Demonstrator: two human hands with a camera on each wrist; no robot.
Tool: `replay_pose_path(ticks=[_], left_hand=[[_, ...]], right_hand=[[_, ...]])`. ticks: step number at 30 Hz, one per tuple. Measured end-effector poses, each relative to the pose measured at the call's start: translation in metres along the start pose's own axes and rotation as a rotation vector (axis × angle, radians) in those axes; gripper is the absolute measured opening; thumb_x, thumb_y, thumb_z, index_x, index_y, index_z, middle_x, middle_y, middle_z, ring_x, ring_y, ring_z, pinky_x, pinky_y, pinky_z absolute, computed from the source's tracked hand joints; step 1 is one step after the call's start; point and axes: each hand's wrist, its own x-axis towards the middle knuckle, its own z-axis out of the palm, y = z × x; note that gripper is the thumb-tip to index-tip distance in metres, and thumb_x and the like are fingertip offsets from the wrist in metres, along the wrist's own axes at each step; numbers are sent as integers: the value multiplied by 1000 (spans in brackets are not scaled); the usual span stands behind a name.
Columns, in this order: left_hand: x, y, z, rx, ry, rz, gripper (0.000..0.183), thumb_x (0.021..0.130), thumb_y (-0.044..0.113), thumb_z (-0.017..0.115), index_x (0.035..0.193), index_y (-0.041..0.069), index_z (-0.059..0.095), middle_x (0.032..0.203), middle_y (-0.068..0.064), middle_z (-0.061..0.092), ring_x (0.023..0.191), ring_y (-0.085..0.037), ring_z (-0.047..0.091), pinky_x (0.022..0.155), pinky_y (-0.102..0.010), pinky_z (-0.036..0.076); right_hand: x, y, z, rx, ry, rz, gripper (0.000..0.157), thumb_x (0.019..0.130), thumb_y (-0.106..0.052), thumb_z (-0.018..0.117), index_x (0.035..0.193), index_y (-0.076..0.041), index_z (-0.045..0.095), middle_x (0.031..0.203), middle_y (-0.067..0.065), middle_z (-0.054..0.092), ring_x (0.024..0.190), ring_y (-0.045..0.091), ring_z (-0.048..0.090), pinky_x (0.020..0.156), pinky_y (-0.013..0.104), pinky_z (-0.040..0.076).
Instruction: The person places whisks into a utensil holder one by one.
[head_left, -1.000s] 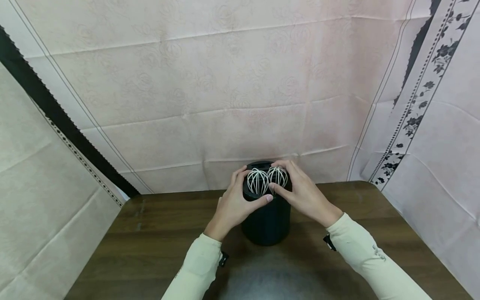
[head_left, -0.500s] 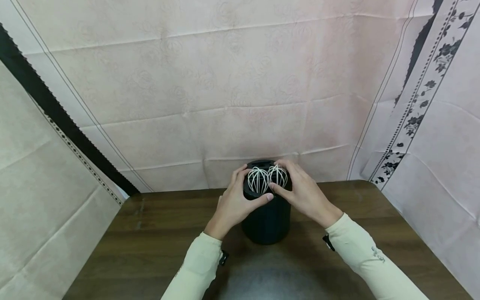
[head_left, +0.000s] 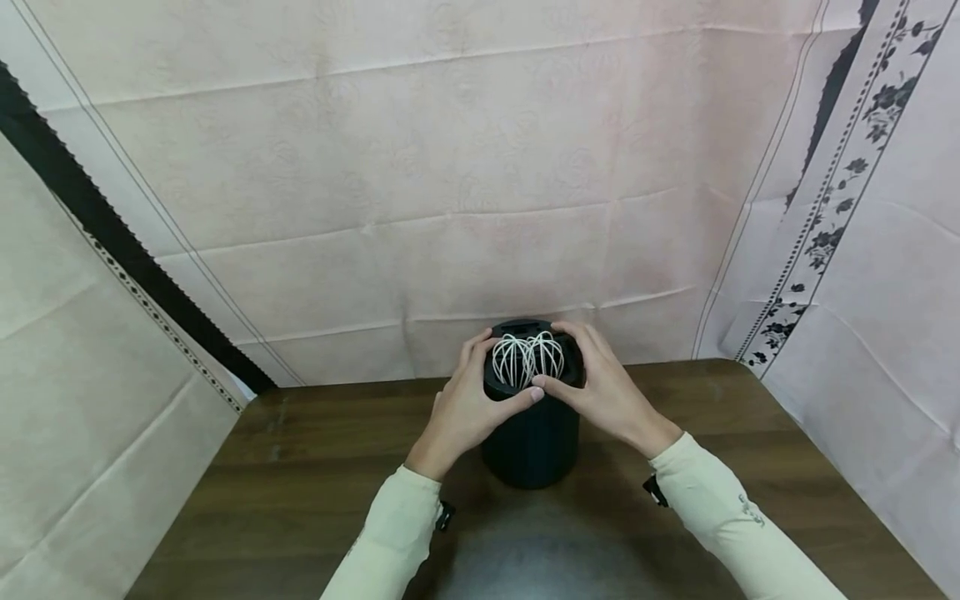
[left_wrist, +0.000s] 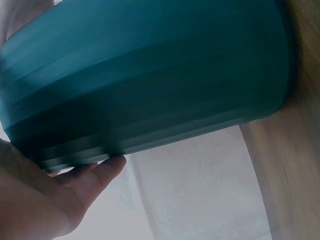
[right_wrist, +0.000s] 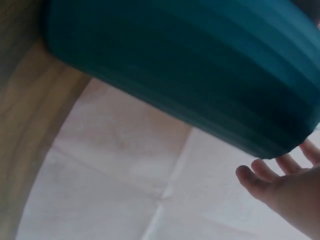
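A dark green ribbed utensil holder [head_left: 531, 446] stands upright on the table. Two white wire whisk heads show in its mouth, the left whisk [head_left: 512, 362] and the right whisk [head_left: 548, 354]; their handles are hidden inside. My left hand [head_left: 468, 404] curves round the holder's left rim, thumb along the front. Opposite it, my right hand [head_left: 607, 396] curves round the right rim, its thumb tip near the base of the right whisk and beside the left thumb. Both wrist views show fingertips at the holder's [left_wrist: 165, 75] upper edge.
The brown wooden table [head_left: 337, 500] ends just behind the holder. A pale patterned cloth [head_left: 375, 167] hangs behind it, with further cloth on both sides. Dark bands wrap near both wrists.
The right whisk has shifted left against the left whisk, so their wires now overlap. The right thumb has moved slightly left, close to the left thumb. The left hand hardly moves.
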Motion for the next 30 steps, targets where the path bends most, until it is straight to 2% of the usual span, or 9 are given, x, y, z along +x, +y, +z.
replay_pose_path(ticks=[5, 9, 14, 21, 30], left_hand=[[-2, -2, 0, 7, -12, 1, 100, 67, 90, 56, 149, 37, 33, 157, 23, 21, 130, -24, 51, 96, -69, 40], [-2, -2, 0, -7, -19, 16, 98, 70, 85, 61, 150, 35, 33, 157, 22, 21, 131, -24, 49, 97, -70, 40], [-3, -2, -2, -17, -30, 11, 100, 70, 85, 61, 151, 34, 33, 157, 20, 21, 131, -23, 49, 98, -69, 40], [2, 1, -3, -18, -48, 32, 101, 70, 88, 57, 152, 35, 31, 159, 20, 18, 132, -23, 49, 99, -67, 40], [2, -2, -5, -12, -50, 29, 98, 73, 83, 61, 153, 34, 31, 160, 18, 18, 130, -26, 50, 99, -66, 42]], right_hand=[[-5, 14, 4, 27, -46, 26, 79, 90, -51, 69, 155, -31, 27, 158, -1, 26, 142, 24, 33, 110, 57, 34], [-8, 27, 8, 22, -55, 18, 79, 93, -45, 68, 157, -27, 25, 162, 3, 21, 145, 28, 29, 111, 60, 31], [-10, 34, 14, 68, -50, 21, 76, 93, -40, 69, 155, -22, 30, 162, 6, 21, 144, 28, 30, 111, 58, 32], [-8, 34, 15, 123, 6, 38, 76, 91, -38, 72, 154, -23, 33, 161, 2, 24, 143, 26, 31, 108, 57, 37], [-7, 35, 19, 110, 17, 37, 78, 90, -39, 73, 154, -22, 33, 161, 0, 25, 143, 26, 32, 111, 58, 34]])
